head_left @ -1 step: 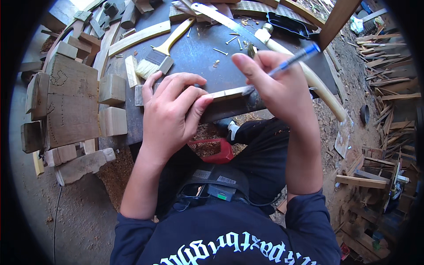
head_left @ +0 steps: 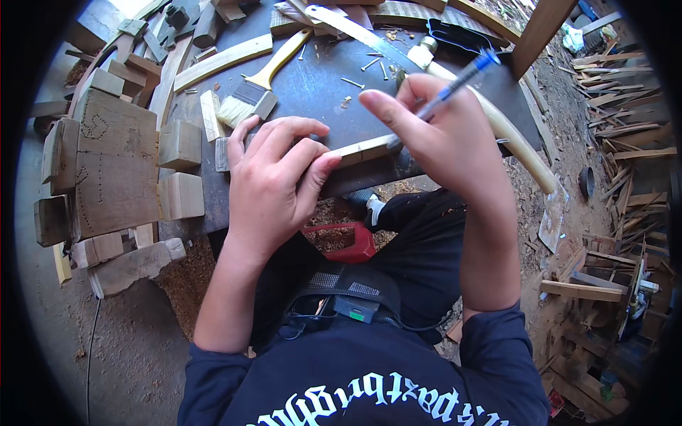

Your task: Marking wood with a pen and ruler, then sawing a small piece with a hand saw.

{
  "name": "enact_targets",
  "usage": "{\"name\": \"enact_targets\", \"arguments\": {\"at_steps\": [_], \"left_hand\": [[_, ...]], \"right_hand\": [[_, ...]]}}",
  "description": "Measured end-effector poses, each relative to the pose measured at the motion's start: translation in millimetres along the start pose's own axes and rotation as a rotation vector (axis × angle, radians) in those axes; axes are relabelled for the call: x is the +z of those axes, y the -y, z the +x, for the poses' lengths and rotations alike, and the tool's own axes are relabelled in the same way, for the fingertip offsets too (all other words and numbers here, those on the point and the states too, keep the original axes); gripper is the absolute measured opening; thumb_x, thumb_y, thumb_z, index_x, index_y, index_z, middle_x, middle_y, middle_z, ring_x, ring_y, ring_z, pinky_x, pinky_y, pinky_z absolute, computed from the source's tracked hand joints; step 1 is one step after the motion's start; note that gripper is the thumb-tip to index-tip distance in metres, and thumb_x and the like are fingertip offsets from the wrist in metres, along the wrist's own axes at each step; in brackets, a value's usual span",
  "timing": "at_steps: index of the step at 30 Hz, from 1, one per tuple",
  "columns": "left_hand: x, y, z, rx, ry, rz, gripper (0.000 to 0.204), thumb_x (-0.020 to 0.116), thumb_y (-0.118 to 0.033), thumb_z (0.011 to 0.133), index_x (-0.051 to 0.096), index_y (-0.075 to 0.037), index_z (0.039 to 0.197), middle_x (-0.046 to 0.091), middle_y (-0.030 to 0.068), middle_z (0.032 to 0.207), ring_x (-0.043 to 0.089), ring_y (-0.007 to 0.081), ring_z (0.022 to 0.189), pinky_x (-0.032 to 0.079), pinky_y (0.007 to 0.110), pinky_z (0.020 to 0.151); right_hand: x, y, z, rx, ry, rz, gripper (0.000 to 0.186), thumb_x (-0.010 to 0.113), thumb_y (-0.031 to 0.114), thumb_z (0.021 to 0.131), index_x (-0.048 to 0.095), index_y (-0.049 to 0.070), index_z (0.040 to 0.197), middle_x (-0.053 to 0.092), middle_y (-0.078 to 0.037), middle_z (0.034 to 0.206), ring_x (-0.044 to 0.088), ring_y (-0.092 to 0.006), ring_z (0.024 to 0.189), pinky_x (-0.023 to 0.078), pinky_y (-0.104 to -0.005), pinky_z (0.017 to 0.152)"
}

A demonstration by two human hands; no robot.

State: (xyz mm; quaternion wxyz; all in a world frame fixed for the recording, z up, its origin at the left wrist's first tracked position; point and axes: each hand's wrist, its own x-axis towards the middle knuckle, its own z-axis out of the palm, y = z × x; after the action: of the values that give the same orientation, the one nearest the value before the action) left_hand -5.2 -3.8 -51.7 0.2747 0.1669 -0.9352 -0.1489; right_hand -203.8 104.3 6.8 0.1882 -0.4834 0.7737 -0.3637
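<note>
My left hand (head_left: 277, 170) has its fingers bent over a narrow pale wood strip (head_left: 359, 153) along the near edge of the dark worktable (head_left: 341, 67), pressing on it. My right hand (head_left: 444, 135) grips a blue and clear pen (head_left: 465, 74) over the strip's right part; its lower end is near the wood. A hammer (head_left: 522, 149) with a long pale handle lies beside that hand. Beyond my left fingers are a yellow-handled brush (head_left: 280, 64) and a small wood piece (head_left: 213, 113). Several nails (head_left: 352, 81) and a long steel blade (head_left: 355, 32) lie farther back.
At left stands a wooden form with blocks (head_left: 117, 184), amid stacked offcuts (head_left: 128, 78). A black tray (head_left: 462, 39) and an upright post (head_left: 540, 32) are at back right. Scrap wood (head_left: 625, 142) lies on the floor right; a red plastic object (head_left: 341, 248) is between my legs.
My right hand has shifted slightly left and up with the pen, whose top leans a little farther left. My left hand stays in place.
</note>
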Motion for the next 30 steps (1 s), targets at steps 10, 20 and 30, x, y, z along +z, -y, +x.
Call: {"name": "enact_targets", "arguments": {"at_steps": [10,20,30], "left_hand": [[1,-6,6,-0.068,-0.076,0.079,0.029,0.078,-0.034,0.088,0.072,-0.013,0.107,0.066,0.0051,0.123,0.063,0.0245,0.117,0.032,0.051,0.112],[-2,1,3,0.020,-0.046,-0.039,0.025,0.084,-0.018,0.077,0.071,-0.016,0.098,0.066,-0.0007,0.116,0.062,0.0235,0.119,0.031,0.054,0.113],[3,0,1,0.083,-0.100,-0.037,0.030,0.085,-0.006,0.074,0.073,-0.018,0.099,0.071,-0.0030,0.101,0.066,0.0238,0.117,0.032,0.054,0.115]], "right_hand": [[13,-10,3,-0.331,-0.411,-0.097,0.043,0.081,0.012,0.084,0.066,0.003,0.123,0.071,-0.007,0.075,0.066,-0.0202,0.058,0.051,-0.0337,0.056],[25,-39,-32,-0.555,-0.136,-0.083,0.038,0.080,0.013,0.078,0.074,0.014,0.116,0.068,-0.007,0.124,0.066,-0.0245,0.089,0.056,-0.0365,0.080],[21,-55,-39,-0.548,-0.140,0.054,0.029,0.080,0.001,0.075,0.079,0.010,0.102,0.074,-0.004,0.100,0.066,-0.0219,0.082,0.054,-0.0331,0.074]]}}
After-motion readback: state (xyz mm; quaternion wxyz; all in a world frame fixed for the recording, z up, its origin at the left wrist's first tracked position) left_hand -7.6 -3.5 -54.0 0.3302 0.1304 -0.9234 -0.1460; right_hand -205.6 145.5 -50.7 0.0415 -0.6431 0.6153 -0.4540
